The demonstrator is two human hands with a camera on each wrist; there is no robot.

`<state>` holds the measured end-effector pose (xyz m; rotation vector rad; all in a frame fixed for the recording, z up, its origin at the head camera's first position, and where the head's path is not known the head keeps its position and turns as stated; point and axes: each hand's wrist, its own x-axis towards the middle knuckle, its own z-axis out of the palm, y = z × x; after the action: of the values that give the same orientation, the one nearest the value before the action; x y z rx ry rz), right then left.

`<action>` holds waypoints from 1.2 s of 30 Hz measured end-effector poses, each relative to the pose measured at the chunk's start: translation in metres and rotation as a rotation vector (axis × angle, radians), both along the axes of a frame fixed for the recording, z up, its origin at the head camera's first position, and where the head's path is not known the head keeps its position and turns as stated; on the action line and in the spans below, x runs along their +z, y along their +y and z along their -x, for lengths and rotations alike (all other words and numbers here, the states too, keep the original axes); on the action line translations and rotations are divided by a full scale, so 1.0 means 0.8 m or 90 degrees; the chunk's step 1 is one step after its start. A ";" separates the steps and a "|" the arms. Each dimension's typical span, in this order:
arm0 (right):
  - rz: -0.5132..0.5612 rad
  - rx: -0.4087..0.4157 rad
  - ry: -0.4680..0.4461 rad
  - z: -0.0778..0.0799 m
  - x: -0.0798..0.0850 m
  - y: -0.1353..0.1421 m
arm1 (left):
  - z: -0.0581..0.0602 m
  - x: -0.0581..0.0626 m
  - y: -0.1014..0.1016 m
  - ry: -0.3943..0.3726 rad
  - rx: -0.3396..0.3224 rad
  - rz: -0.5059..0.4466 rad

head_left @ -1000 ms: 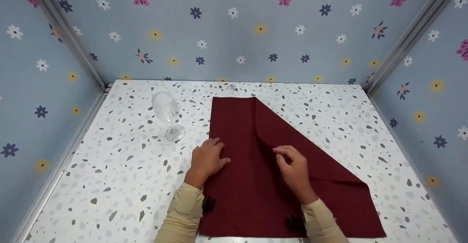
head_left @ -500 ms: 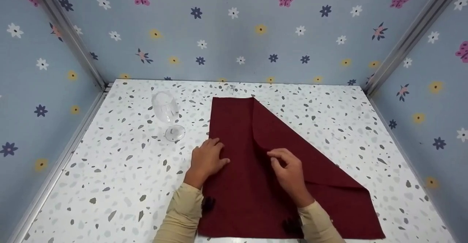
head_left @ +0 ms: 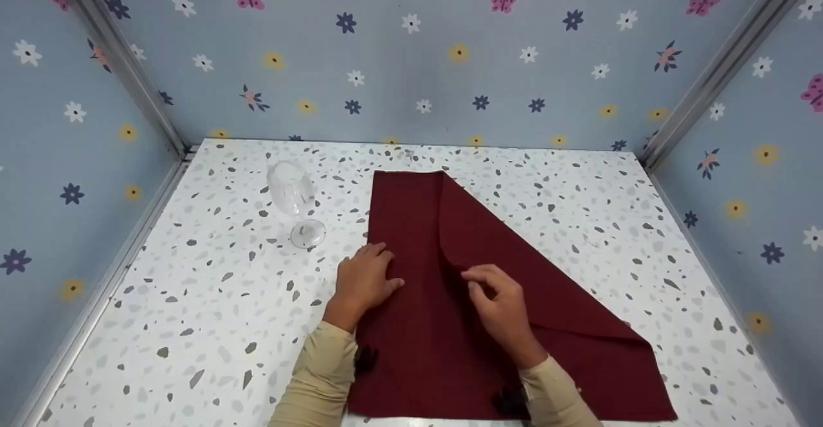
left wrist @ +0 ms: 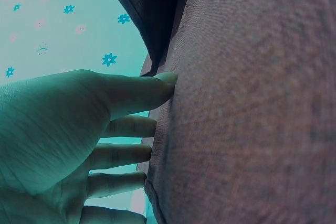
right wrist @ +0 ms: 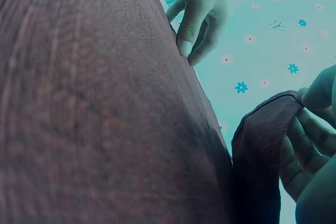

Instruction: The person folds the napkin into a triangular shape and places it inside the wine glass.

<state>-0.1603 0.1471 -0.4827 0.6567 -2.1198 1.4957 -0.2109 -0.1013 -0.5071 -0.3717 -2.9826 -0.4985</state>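
A dark red cloth napkin (head_left: 411,350) lies spread on the table, its far right corner folded over toward the near left. My right hand (head_left: 505,305) pinches that corner between thumb and fingers, lifted above the lower layer; the right wrist view shows the pinched hem (right wrist: 268,100) close up. On the napkin's left edge rests my left hand (head_left: 366,279), fingers extended, thumb out over the cloth. In the left wrist view the thumb and fingertips (left wrist: 165,90) touch the fabric, with the raised flap (left wrist: 152,14) hanging beyond them.
A clear stemmed glass (head_left: 292,192) stands left of the napkin, beyond my left hand. The white speckled table (head_left: 212,272) is bordered by blue flower-patterned panels (head_left: 418,60) at the back and both sides.
My right hand has drawn the napkin's corner left and slightly nearer, so the folded flap reaches further over the lower layer. The left hand stays in place.
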 end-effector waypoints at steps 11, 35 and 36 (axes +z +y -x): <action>-0.014 0.018 -0.002 -0.003 0.001 -0.003 | 0.000 -0.001 0.000 -0.001 0.002 0.004; -0.040 0.051 -0.018 -0.011 0.002 -0.013 | 0.000 0.002 0.000 -0.005 0.001 -0.001; -0.041 0.050 -0.019 -0.011 0.002 -0.013 | 0.000 0.001 0.000 -0.005 0.002 0.000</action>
<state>-0.1513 0.1364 -0.4814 0.7544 -2.1960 1.4918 -0.2106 -0.1014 -0.5059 -0.3661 -2.9900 -0.5007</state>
